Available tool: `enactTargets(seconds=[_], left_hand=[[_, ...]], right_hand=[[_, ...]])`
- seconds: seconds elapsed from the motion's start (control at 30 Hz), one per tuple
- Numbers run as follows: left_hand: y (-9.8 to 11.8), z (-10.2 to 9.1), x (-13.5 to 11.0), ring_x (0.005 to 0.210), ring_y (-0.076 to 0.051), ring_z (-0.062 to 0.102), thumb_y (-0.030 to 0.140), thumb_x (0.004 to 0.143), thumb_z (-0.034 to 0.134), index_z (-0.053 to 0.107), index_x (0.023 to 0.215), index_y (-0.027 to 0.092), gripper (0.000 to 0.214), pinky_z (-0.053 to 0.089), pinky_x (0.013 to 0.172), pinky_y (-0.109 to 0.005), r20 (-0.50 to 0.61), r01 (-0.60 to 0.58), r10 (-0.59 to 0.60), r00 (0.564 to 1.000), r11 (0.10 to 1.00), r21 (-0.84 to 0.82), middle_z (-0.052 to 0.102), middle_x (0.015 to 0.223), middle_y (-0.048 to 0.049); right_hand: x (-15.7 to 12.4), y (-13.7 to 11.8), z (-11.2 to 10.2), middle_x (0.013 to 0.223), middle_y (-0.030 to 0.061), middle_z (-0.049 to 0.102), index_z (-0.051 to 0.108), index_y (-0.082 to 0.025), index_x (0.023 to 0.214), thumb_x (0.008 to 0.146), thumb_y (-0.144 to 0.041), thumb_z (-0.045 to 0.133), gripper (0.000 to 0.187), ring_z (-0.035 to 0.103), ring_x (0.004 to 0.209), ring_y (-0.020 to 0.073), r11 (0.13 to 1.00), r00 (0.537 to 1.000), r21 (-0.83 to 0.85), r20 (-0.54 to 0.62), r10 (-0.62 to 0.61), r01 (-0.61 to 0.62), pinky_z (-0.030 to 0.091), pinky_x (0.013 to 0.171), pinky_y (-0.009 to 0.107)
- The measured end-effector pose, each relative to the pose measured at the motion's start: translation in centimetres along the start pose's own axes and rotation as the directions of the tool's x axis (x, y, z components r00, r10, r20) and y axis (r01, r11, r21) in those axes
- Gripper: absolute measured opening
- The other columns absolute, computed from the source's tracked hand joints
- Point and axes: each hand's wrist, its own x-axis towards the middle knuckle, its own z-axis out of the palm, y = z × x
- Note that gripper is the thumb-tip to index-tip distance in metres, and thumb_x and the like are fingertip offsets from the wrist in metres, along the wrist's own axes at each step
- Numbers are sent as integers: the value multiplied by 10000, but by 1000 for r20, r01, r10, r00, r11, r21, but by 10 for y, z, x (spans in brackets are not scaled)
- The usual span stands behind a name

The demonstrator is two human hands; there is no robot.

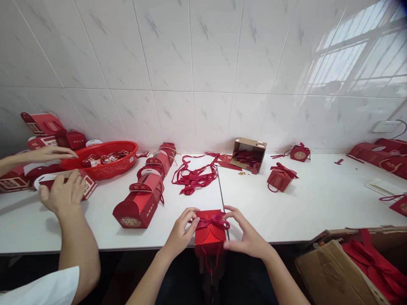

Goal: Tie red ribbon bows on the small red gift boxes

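At the table's front edge sits a small red gift box [210,237] with a dark red ribbon bow [214,221] tied across its folded top. A red cord handle [210,262] hangs from its front. My left hand [181,233] is closed at the box's left side, thumb and fingers pinching the left end of the bow. On the other side, my right hand [246,235] has its fingers spread. Its thumb and fingertips lie close against the right side of the box; whether they press on it I cannot tell.
Loose ribbons [197,171] lie beyond the box. A row of red boxes [140,203] stands left; finished bow boxes [281,177] stand right, near an open carton [249,154]. At far left, a co-worker's hands [65,190] work by a red basket [111,171]. A cardboard box [337,271] is lower right.
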Motion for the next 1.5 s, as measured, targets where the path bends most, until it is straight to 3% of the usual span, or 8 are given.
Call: enactTargets(seconds=[0.1,0.43,0.5,0.67,0.83,1.23,1.37,1.5], left_hand=[[3,15,-4,1038,-183,556,319,902,424,523,783,189,202,460,857,-316,-31,52,-56,998,992,-112,574,1097,-75],[-22,23,-34,1197,-229,501,350,898,441,249,1374,281,518,440,966,-436,-102,213,-230,968,964,-158,472,1323,-124],[-36,21,-40,1191,-235,503,346,889,451,405,1273,254,397,420,987,-452,-136,212,-206,969,977,29,528,1270,-101],[-49,30,-43,1086,-249,568,324,856,483,522,1159,212,326,475,902,-441,-184,144,-79,980,918,369,620,1138,-84],[-50,36,-46,1091,-254,567,311,854,485,544,1157,213,324,482,881,-426,-176,84,6,984,862,500,631,1137,-81],[-57,36,-51,1078,-253,585,294,855,480,576,1128,226,297,506,853,-394,-170,21,100,980,804,594,656,1115,-65],[-58,37,-52,1085,-256,575,282,854,486,554,1144,218,305,498,861,-402,-159,22,88,983,810,585,647,1125,-69],[-57,38,-53,1093,-254,559,271,845,507,509,1174,233,332,489,874,-408,-187,25,91,978,843,537,621,1136,-76]], right_hand=[[-6,9,11,1459,126,256,321,-255,1364,582,-325,793,916,223,1371,272,995,997,98,72,-32,25,263,1089,438],[-23,69,-46,1279,87,437,436,-247,1215,652,-316,707,628,449,1195,258,995,936,35,-340,95,-89,398,990,417],[-24,86,-62,1307,115,408,382,-230,1288,644,-408,705,742,407,1226,285,975,821,-9,-542,183,-223,402,975,439],[-15,92,-56,1279,207,385,397,-120,1303,671,-536,633,793,376,1212,314,894,256,-40,-963,85,-447,429,900,417],[5,100,-61,869,92,654,615,-157,962,765,-451,482,378,604,804,208,881,559,-36,-785,267,-471,471,725,307],[47,162,-147,949,153,697,680,-133,988,762,-461,433,469,624,900,291,697,518,-84,-733,440,-712,452,803,399],[59,182,-147,1501,204,186,279,-114,1426,799,-499,403,746,204,1349,399,576,463,-157,-772,436,-802,183,989,642],[56,194,-132,1533,127,127,309,-165,1423,873,-457,327,624,94,1398,311,503,631,-408,-644,432,-762,79,1072,562]])
